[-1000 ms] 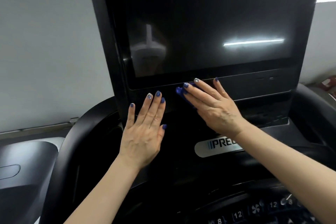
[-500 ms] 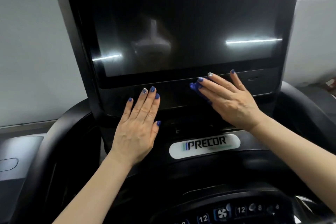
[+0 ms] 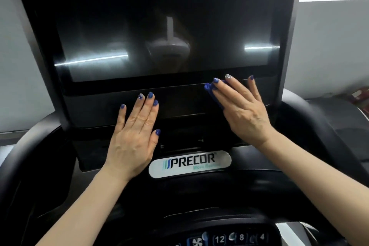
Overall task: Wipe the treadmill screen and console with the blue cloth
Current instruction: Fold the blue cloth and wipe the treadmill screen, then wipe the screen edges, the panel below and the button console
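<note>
The treadmill's big dark screen (image 3: 159,26) fills the upper view, with a black console panel (image 3: 179,104) below it. My right hand (image 3: 243,110) lies flat on the panel's right part, pressing the blue cloth (image 3: 209,90) under its fingers; only a small blue edge shows beside the index finger. My left hand (image 3: 133,138) rests flat on the panel's left part, fingers together, holding nothing.
A silver Precor badge (image 3: 189,164) sits under the panel. Control buttons (image 3: 219,238) with numbers lie at the bottom edge. Black curved handrails (image 3: 30,146) flank the console. A grey wall stands behind on both sides.
My right hand has slid the cloth to the right along the panel below the screen. The left hand stays flat on the panel. The camera has shifted, so the screen sits further left.
</note>
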A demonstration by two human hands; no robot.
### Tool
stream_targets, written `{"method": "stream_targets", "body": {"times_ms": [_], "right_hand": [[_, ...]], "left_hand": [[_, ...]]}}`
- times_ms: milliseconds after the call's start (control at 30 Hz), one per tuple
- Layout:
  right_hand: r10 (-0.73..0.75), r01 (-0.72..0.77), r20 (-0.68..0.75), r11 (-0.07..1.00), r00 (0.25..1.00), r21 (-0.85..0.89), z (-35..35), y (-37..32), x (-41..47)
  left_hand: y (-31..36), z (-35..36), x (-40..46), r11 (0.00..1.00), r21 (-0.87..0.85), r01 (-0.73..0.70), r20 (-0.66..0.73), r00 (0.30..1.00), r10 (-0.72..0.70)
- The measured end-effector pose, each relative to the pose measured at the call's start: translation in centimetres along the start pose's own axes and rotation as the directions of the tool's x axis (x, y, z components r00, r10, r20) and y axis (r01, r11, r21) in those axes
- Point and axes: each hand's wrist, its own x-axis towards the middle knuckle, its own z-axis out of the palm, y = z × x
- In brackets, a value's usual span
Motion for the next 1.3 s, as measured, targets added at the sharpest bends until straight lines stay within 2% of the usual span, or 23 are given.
{"method": "stream_targets", "body": {"times_ms": [67, 200, 367, 500, 600, 700, 833, 900, 967, 1133, 1200, 1300], "right_hand": [[-0.012, 0.012, -0.021, 1.0, 1.0, 0.007, 0.6, -0.7, -0.1], [-0.18, 0.181, 0.033, 0.982, 0.983, -0.057, -0.7, 3.6, -1.9], [-0.169, 0.175, 0.079, 0.982, 0.982, -0.07, -2.6, 8.9, -2.4], [-0.167, 0.17, 0.074, 0.985, 0.983, -0.031, -3.1, 10.4, -0.8], [-0.239, 0.241, 0.101, 0.97, 0.966, -0.006, -2.9, 10.4, -2.0], [-0.411, 0.422, 0.177, 0.906, 0.894, -0.027, -2.9, 11.6, -3.9], [-0.607, 0.629, 0.274, 0.777, 0.746, 0.01, -3.7, 14.6, -4.7], [-0.67, 0.697, 0.305, 0.716, 0.677, 0.026, -3.8, 15.7, -4.7], [-0.691, 0.728, 0.324, 0.685, 0.647, 0.008, -3.7, 15.9, -4.0], [-0.676, 0.697, 0.256, 0.717, 0.691, 0.013, -2.4, 10.2, -1.6], [-0.664, 0.683, 0.276, 0.729, 0.695, 0.035, -1.9, 8.4, -1.2], [-0.633, 0.665, 0.34, 0.747, 0.695, 0.032, -2.4, 9.6, -1.5]], "left_hand": [[1.0, 0.1, 0.7, 1.0, -0.026, -0.013, -0.015, 1.0, 0.013], [3.0, 1.1, 2.5, 0.999, -0.019, -0.031, -0.017, 0.999, 0.031], [3.0, 1.5, 2.4, 1.0, 0.011, -0.022, -0.037, 0.999, 0.022], [2.9, 1.6, 2.5, 1.0, 0.018, -0.025, -0.04, 0.999, 0.025], [2.7, 1.8, 2.4, 0.999, 0.043, -0.031, -0.045, 0.998, 0.033], [2.8, 2.0, 2.4, 0.998, 0.047, -0.035, -0.048, 0.998, 0.037], [2.8, 2.1, 2.3, 0.998, 0.046, -0.044, -0.061, 0.997, 0.047], [2.7, 2.2, 2.3, 0.998, 0.045, -0.05, -0.075, 0.996, 0.054], [2.8, 2.3, 2.3, 0.998, 0.052, -0.046, -0.088, 0.995, 0.05], [2.8, 2.6, 2.3, 0.996, 0.078, -0.038, -0.085, 0.995, 0.045], [2.9, 2.5, 2.3, 0.996, 0.077, -0.04, -0.082, 0.996, 0.046], [2.8, 2.3, 2.4, 0.994, 0.091, -0.054, -0.061, 0.996, 0.06]]}}
